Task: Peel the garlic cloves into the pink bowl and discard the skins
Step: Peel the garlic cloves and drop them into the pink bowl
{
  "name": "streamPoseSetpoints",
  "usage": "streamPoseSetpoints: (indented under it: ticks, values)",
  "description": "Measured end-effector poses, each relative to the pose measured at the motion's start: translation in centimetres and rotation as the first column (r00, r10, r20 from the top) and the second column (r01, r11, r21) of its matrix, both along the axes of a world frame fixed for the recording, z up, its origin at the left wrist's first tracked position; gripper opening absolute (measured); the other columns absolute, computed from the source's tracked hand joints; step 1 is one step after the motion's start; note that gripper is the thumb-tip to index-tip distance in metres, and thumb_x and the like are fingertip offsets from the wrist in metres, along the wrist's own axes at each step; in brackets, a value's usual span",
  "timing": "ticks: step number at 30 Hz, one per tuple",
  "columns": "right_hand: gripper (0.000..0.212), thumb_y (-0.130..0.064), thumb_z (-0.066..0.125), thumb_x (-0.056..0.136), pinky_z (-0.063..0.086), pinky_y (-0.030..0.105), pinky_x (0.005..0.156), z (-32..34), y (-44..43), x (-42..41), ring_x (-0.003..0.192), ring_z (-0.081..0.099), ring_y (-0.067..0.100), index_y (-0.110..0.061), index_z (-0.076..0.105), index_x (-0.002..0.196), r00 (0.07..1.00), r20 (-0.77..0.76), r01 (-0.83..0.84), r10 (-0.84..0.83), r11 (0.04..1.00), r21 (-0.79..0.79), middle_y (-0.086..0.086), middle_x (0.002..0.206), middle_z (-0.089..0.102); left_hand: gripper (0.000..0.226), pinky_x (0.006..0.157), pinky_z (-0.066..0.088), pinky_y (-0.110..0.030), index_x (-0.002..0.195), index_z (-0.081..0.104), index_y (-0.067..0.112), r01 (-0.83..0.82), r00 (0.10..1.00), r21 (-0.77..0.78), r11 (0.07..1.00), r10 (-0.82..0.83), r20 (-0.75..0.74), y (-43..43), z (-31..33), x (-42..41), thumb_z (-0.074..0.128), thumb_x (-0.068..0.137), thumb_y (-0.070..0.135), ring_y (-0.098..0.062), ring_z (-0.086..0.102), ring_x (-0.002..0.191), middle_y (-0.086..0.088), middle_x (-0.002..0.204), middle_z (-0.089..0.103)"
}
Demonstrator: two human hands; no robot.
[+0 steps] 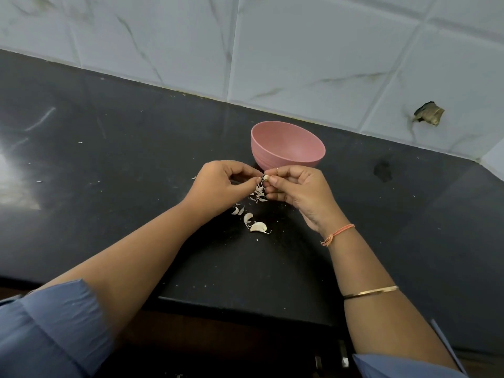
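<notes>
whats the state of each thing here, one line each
round pink plastic bowl: upright, no cloves visible inside
small pale garlic clove: held between both hands, skin partly off
left hand: fingers pinch the clove's skin
right hand: fingers pinch the clove
white unpeeled garlic cloves: lying on the dark counter, skins on
loose papery skins: scattered under the hands, not discarded

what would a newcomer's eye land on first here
The pink bowl stands on the dark counter near the tiled wall. Just in front of it, the left hand and right hand pinch a garlic clove. Pale garlic pieces and skins lie scattered beneath.
</notes>
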State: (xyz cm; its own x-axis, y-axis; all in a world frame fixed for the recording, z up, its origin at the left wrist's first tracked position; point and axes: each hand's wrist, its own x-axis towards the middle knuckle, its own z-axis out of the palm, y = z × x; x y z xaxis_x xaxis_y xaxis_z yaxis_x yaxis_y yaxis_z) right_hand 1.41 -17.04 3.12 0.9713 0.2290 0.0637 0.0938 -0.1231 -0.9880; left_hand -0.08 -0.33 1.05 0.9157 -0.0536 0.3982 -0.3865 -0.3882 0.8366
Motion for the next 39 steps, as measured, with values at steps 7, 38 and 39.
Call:
streamPoseSetpoints:
  ticks: [7,38,39]
  values:
    - [0.010,0.005,0.059,0.085,0.057,0.023,0.063,-0.04,0.02,0.24,0.064,0.065,0.011,-0.001,0.065,0.090,1.000,0.016,-0.012,0.011,0.998,0.065,0.010,0.074,0.067,0.020,0.066,0.047,-0.008,0.083,0.069,0.035,0.008,1.000,-0.004,1.000,-0.008,0.024,-0.09,-0.09,0.49,0.069,0.083,0.015,0.003,0.065,0.070,0.018,0.076,0.068]
    - [0.008,0.004,0.061,0.084,0.057,0.022,0.061,-0.69,0.51,0.41,0.060,0.064,0.010,-0.002,0.066,0.087,0.996,0.082,-0.022,0.022,1.000,0.002,0.008,0.070,0.067,0.010,0.062,0.053,-0.019,0.079,0.074,0.019,-0.120,0.991,0.097,0.988,0.112,0.077,-0.22,-0.27,0.71,0.068,0.081,0.012,-0.009,0.064,0.067,0.010,0.072,0.069]
    - [0.009,0.004,0.060,0.085,0.056,0.022,0.061,-0.70,0.53,0.43,0.061,0.064,0.009,-0.002,0.065,0.087,0.996,0.081,-0.028,0.028,1.000,0.002,0.008,0.071,0.067,0.011,0.062,0.053,-0.021,0.078,0.074,0.021,-0.124,0.991,0.083,0.989,0.119,0.067,-0.27,-0.24,0.69,0.068,0.081,0.012,-0.010,0.064,0.067,0.011,0.071,0.069]
